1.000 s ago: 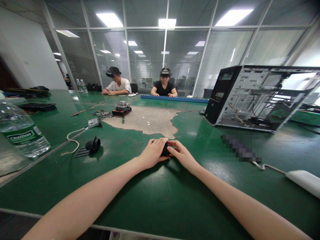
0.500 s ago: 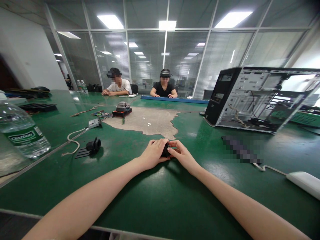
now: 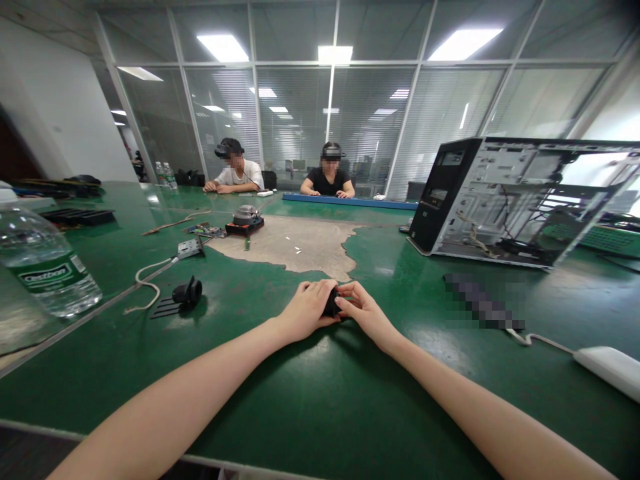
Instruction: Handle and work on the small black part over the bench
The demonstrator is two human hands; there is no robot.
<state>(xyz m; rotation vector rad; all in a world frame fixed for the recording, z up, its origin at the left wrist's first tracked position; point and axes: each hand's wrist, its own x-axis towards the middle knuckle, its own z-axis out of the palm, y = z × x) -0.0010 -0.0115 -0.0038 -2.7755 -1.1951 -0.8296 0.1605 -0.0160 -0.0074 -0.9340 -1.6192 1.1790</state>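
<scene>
Both hands meet around a small black part (image 3: 331,304) at the middle of the green table (image 3: 295,387). My left hand (image 3: 311,303) wraps over it from the left and hides most of it, so its kind does not show. From the right, my right hand (image 3: 364,308) grips the same part, thumb and fingers against its side. To the left lies a black plastic piece with a round mouth and a slatted base (image 3: 187,292). Beyond it is a small metal box (image 3: 189,248) with a pale cable.
An opened computer case (image 3: 450,200) stands at right. Near it lie a blurred-out dark object (image 3: 483,303) and a white power strip (image 3: 607,367). A water bottle (image 3: 55,273) stands at left. A heatsink-like cooler (image 3: 245,219) sits farther back. Two people (image 3: 330,180) sit across the table.
The view has tipped very slightly, so everything sits a little lower in the picture. Both hands keep the same hold on the black part.
</scene>
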